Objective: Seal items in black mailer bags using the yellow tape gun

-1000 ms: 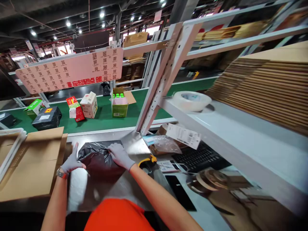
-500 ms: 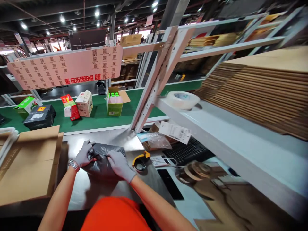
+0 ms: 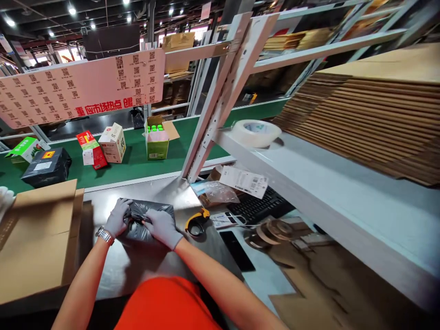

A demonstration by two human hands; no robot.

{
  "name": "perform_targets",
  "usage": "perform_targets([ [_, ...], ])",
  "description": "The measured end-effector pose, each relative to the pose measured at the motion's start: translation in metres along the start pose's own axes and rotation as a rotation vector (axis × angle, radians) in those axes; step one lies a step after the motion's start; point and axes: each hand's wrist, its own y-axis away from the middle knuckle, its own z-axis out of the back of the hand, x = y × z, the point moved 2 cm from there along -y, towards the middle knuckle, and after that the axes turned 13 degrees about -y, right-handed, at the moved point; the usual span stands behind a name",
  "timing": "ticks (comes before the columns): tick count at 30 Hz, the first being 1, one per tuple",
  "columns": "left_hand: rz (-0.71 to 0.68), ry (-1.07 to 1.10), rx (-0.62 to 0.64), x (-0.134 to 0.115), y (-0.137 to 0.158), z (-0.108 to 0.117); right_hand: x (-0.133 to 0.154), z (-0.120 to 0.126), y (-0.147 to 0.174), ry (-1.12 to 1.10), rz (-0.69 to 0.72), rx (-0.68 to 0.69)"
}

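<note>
A black plastic mailer bag point(image 3: 151, 211) lies on the steel worktop point(image 3: 113, 270) in front of me. My left hand point(image 3: 118, 217), in a grey glove with a watch at the wrist, presses on the bag's left part. My right hand point(image 3: 161, 227), also gloved, lies on the bag's near right part, fingers curled onto the plastic. The two hands almost meet at the bag's middle. A yellow and black tape dispenser point(image 3: 195, 223) rests just right of the bag.
Flat cardboard point(image 3: 37, 238) lies at the left. A keyboard point(image 3: 257, 208), a dark phone point(image 3: 235, 250), tape cores point(image 3: 271, 231) and a label point(image 3: 244, 179) sit at the right under a white shelf point(image 3: 309, 183) with a tape roll point(image 3: 256, 132). Boxes point(image 3: 112, 143) and a black parcel point(image 3: 46, 166) ride the green belt point(image 3: 137, 160).
The bag has been folded smaller and both hands have drawn together on top of it. The view has shifted slightly, so the worktop items sit a little higher and more to the left.
</note>
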Motion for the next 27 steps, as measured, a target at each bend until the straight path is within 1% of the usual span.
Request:
perform_targets([
  [6,0.085,-0.106,-0.001,-0.015,0.007,-0.008,0.002,-0.001,0.001,0.036,0.056,0.045],
  [9,0.082,-0.177,0.013,-0.026,0.01,-0.011,0.004,-0.003,0.003,0.052,0.096,0.045],
  [14,0.09,-0.261,0.0,-0.041,0.01,-0.017,0.007,-0.005,0.004,0.074,0.133,0.046],
  [19,0.145,-0.248,-0.003,-0.045,0.007,-0.025,0.011,-0.003,0.003,-0.006,0.116,0.006],
  [21,0.136,-0.196,-0.001,-0.047,0.009,-0.027,0.008,-0.001,0.005,-0.127,0.126,-0.01],
  [22,0.132,-0.162,-0.008,-0.049,0.012,-0.026,0.004,0.0,0.007,-0.232,0.158,-0.034],
  [23,0.132,-0.124,-0.024,-0.05,0.016,-0.025,-0.003,0.002,0.01,-0.357,0.205,-0.093],
  [24,0.141,-0.087,-0.05,-0.052,0.022,-0.022,-0.013,0.004,0.015,-0.484,0.247,-0.181],
  [25,0.163,-0.052,-0.085,-0.053,0.029,-0.018,-0.028,0.006,0.02,-0.597,0.268,-0.302],
  [26,0.198,-0.021,-0.125,-0.053,0.039,-0.013,-0.048,0.008,0.027,-0.68,0.252,-0.443],
  [27,0.244,0.005,-0.171,-0.052,0.049,-0.007,-0.072,0.008,0.033,-0.729,0.189,-0.587],
])
